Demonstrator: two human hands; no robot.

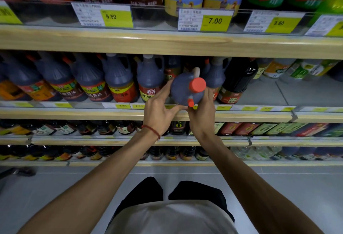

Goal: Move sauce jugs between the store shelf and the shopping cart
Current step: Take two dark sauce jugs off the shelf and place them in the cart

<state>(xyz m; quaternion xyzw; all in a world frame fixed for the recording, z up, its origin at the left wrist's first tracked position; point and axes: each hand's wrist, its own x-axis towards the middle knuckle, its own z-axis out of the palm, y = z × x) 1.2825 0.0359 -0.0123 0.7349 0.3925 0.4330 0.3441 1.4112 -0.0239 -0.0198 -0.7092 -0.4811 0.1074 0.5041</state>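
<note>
A dark sauce jug (182,90) with a red cap is tilted towards me at the front edge of the middle shelf (241,116). My left hand (159,111) grips its left side, thumb and fingers around the body. My right hand (202,114) holds its right and lower side. A row of similar dark jugs (118,79) with red and yellow labels stands on that shelf to the left. The shopping cart is out of view.
A black bottle (235,83) stands just right of the held jug, with pale bottles (297,70) further right. The upper shelf (167,40) carries large bottles and yellow price tags. Lower shelves hold small dark bottles (122,127). Grey floor lies below.
</note>
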